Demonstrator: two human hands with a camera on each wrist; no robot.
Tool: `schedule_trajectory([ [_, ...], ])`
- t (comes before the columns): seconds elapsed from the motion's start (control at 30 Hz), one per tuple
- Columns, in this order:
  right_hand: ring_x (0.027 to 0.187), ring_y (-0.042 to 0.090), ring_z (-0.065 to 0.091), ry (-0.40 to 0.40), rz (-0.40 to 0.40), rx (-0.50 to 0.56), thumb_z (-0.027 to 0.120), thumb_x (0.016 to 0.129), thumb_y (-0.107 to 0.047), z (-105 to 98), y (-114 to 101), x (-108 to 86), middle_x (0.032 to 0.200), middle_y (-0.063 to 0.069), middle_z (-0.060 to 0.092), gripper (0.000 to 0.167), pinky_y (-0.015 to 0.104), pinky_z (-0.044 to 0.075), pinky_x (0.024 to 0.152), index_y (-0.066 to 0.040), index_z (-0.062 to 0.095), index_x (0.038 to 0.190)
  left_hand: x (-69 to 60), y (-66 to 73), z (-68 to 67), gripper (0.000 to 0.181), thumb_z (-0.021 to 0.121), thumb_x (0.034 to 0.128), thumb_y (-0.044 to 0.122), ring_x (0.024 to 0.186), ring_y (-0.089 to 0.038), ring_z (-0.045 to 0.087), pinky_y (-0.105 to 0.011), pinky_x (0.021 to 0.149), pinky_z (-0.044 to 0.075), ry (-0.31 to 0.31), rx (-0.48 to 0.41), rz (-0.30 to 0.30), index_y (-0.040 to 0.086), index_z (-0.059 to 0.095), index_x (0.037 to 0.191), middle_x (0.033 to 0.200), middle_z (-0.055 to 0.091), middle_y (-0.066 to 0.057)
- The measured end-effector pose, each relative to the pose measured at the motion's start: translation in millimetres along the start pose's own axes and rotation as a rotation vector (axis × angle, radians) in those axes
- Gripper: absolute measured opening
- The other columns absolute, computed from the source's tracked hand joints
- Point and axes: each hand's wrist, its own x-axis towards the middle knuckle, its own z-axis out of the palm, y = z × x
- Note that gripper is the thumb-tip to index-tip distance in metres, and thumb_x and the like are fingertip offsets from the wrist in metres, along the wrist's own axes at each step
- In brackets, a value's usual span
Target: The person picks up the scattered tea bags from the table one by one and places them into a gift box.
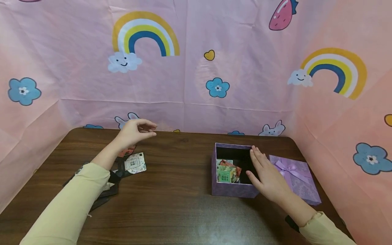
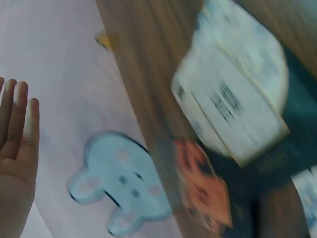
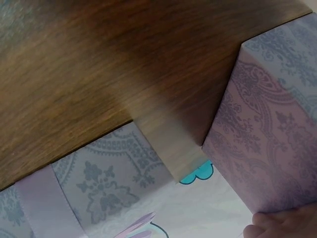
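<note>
My left hand [image 1: 134,132] hovers above the table's back left, fingers loosely bent with nothing in them; in the left wrist view the hand [image 2: 19,148] shows at the left edge. Below it lie a white floral packet [image 1: 135,163], an orange packet [image 1: 127,150] and several dark ones. My right hand [image 1: 269,175] rests with extended fingers along the right rim of the open purple box [image 1: 234,190]. Inside the box, at its left, are a green packet [image 1: 226,174] and a red one. In the right wrist view, fingertips [image 3: 285,225] touch the patterned box side [image 3: 267,139].
To the right of the box lies its purple lid [image 1: 301,180] with a ribbon bow. A small dark item [image 1: 291,223] is partly under the right forearm. Patterned pink cloth [image 1: 196,75] hangs behind the brown table [image 1: 171,211] and at both sides.
</note>
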Motion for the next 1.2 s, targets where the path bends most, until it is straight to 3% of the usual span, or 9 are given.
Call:
schedule_trajectory([
  [0.23,0.161,0.042,0.028,0.0,0.001,0.008,0.06,0.106,-0.03,-0.2,-0.4,0.0,0.175,0.022,0.024,0.075,0.059,0.03,0.128,0.004,0.029,0.165,-13.0,-39.4,-21.7,0.044,0.079,0.0987,0.024,0.097,0.008,0.065,-0.016,0.082,0.057,0.012,0.016,-0.089,0.004,0.07,0.136,0.132,0.072,-0.023],
  [0.5,0.16,0.043,0.031,0.024,-0.015,-0.008,0.062,0.105,-0.029,1.3,1.6,-0.1,0.174,0.023,0.026,0.074,0.054,0.027,0.131,0.005,0.031,0.164,-22.3,-74.8,-34.4,0.05,0.075,0.1015,0.029,0.124,-0.038,0.068,-0.044,0.096,0.06,-0.018,0.055,-0.168,0.004,0.064,0.143,0.142,0.065,-0.025],
  [0.63,0.161,0.042,0.03,0.014,-0.01,-0.004,0.061,0.106,-0.029,1.2,1.4,0.1,0.175,0.022,0.025,0.074,0.047,0.021,0.134,0.003,0.03,0.165,-27.2,-91.9,-39.5,0.052,0.075,0.1018,0.03,0.111,-0.008,0.07,-0.022,0.088,0.059,-0.007,0.03,-0.195,0.002,0.063,0.144,0.142,0.064,-0.026],
  [0.73,0.161,0.041,0.028,0.002,-0.004,0.0,0.06,0.106,-0.029,0.9,0.7,0.4,0.175,0.021,0.024,0.075,0.055,0.027,0.131,0.003,0.029,0.166,-30.7,-101.6,-42.6,0.054,0.074,0.1023,0.03,0.097,0.017,0.058,-0.011,0.08,0.054,0.002,0.019,-0.212,0.0,0.061,0.145,0.142,0.063,-0.028],
  [0.8,0.162,0.041,0.028,-0.005,0.0,-0.001,0.06,0.106,-0.029,1.0,0.1,0.5,0.176,0.021,0.023,0.075,0.06,0.031,0.127,0.003,0.028,0.166,-33.0,-106.6,-44.1,0.054,0.074,0.1026,0.03,0.094,0.022,0.055,-0.01,0.079,0.053,-0.001,0.026,-0.22,0.0,0.06,0.146,0.142,0.062,-0.029],
  [0.87,0.161,0.042,0.028,-0.005,0.003,-0.004,0.06,0.106,-0.029,1.4,0.1,0.7,0.175,0.022,0.024,0.075,0.062,0.032,0.126,0.003,0.029,0.165,-35.1,-110.7,-44.8,0.055,0.074,0.1026,0.031,0.098,0.014,0.06,-0.011,0.079,0.053,-0.003,0.032,-0.228,-0.001,0.06,0.146,0.143,0.061,-0.03],
  [0.97,0.161,0.042,0.028,-0.01,0.011,-0.007,0.06,0.106,-0.03,2.1,0.7,0.9,0.176,0.021,0.023,0.075,0.06,0.031,0.127,0.003,0.029,0.165,-37.4,-116.8,-45.6,0.057,0.074,0.1028,0.031,0.116,-0.018,0.07,-0.01,0.079,0.053,-0.015,0.017,-0.243,-0.002,0.058,0.147,0.147,0.057,-0.031],
  [1.07,0.162,0.042,0.027,-0.012,0.014,-0.006,0.06,0.106,-0.03,2.2,1.3,1.3,0.176,0.021,0.022,0.075,0.058,0.029,0.129,0.004,0.028,0.165,-38.6,-123.7,-45.8,0.059,0.074,0.1029,0.03,0.134,-0.048,0.058,-0.007,0.078,0.051,-0.021,0.0,-0.255,-0.004,0.057,0.148,0.152,0.053,-0.033],
  [1.2,0.162,0.042,0.027,-0.013,0.013,-0.006,0.06,0.107,-0.03,1.9,1.6,1.8,0.176,0.022,0.022,0.075,0.059,0.029,0.128,0.004,0.028,0.165,-38.7,-130.0,-46.4,0.061,0.073,0.1035,0.029,0.136,-0.053,0.053,-0.008,0.078,0.052,-0.043,-0.013,-0.266,-0.006,0.054,0.149,0.154,0.05,-0.034],
])
